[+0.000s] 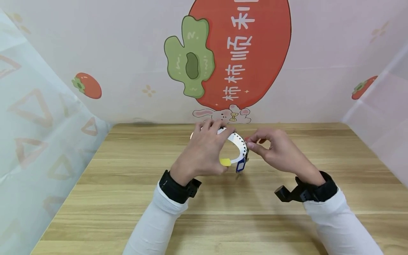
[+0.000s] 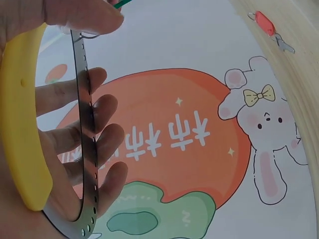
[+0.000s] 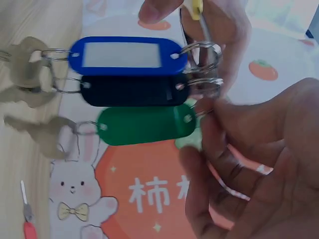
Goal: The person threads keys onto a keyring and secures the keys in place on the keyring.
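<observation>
My left hand (image 1: pixel 204 150) holds a large metal key ring (image 1: pixel 239 141) with a yellow grip (image 2: pixel 22 114) and a row of small holes along its band. In the left wrist view its fingers curl behind the band. On the ring's right side hang a blue key tag (image 3: pixel 122 42) with a white label and a black key tag (image 3: pixel 134 92), each on split rings with a key. My right hand (image 1: pixel 278 150) pinches the small split ring of a green key tag (image 3: pixel 147 125) beside the band, its key (image 3: pixel 45 132) dangling. Whether that split ring passes through a hole cannot be told.
A red key tag (image 2: pixel 264 23) with a key lies on the wooden table (image 1: pixel 127 198) near its back edge, partly behind my right hand in the head view. A printed backdrop (image 1: pixel 134 53) rises behind the table, and white cloth (image 1: pixel 47 141) stands at the left.
</observation>
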`<state>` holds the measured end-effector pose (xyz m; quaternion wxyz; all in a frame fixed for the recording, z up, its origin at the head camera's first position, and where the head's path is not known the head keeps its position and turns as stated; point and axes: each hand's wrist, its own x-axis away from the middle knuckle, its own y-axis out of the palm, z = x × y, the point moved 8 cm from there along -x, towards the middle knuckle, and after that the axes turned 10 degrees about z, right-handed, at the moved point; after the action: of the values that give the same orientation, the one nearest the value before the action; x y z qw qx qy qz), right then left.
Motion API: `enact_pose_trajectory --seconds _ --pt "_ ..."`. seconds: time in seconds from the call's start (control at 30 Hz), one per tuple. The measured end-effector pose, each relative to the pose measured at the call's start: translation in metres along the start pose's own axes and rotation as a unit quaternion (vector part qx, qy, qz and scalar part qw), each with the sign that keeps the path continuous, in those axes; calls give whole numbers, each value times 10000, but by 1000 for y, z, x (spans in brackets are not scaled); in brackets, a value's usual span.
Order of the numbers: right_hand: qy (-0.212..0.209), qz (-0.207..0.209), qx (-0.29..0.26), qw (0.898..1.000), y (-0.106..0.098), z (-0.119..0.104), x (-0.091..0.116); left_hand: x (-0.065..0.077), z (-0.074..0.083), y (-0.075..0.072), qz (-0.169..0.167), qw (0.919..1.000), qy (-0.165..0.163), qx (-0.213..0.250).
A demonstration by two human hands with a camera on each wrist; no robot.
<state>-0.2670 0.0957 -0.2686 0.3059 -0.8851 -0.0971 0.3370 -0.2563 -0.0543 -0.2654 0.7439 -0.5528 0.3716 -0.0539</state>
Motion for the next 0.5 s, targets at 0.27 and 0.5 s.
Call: enact_pose_trajectory --seconds 0.27,0.5 --pt "362 -163 -1349 9901 3 12 -2 -1 -5 -10 371 9980 -169 483" --pt "231 -271 -1797 9831 9 19 -4 0 -7 -13 486 9970 -204 569"
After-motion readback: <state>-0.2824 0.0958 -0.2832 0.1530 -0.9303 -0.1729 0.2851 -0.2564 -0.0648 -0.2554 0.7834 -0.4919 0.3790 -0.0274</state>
